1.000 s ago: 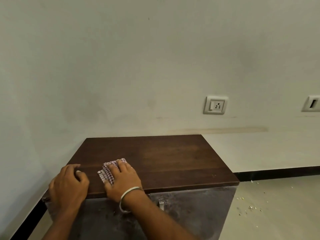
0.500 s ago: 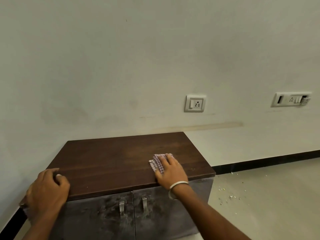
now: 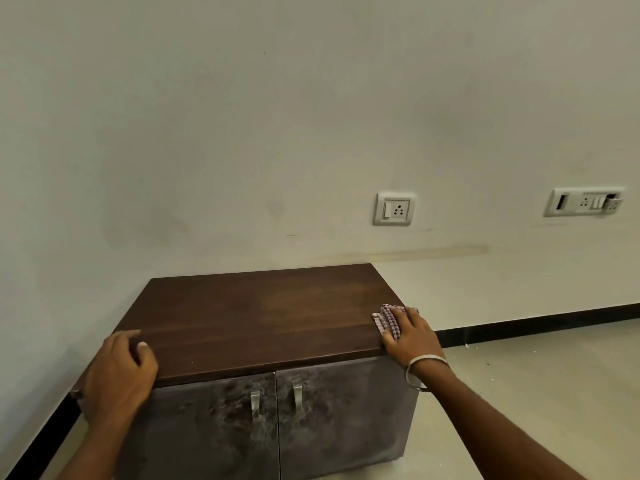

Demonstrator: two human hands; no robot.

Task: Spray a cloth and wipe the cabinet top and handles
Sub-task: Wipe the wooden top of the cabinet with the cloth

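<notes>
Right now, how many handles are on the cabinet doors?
2: the left handle and the right handle, side by side near the middle seam; none looks hidden.

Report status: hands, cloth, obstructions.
Left hand rests on cabinet top, left corner. Right hand presses cloth at right edge. Nothing blocking handles.

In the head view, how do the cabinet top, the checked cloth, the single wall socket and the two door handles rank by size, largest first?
1. cabinet top
2. single wall socket and checked cloth: about alike; the right hand covers part of it
3. left door handle and right door handle: alike
</notes>
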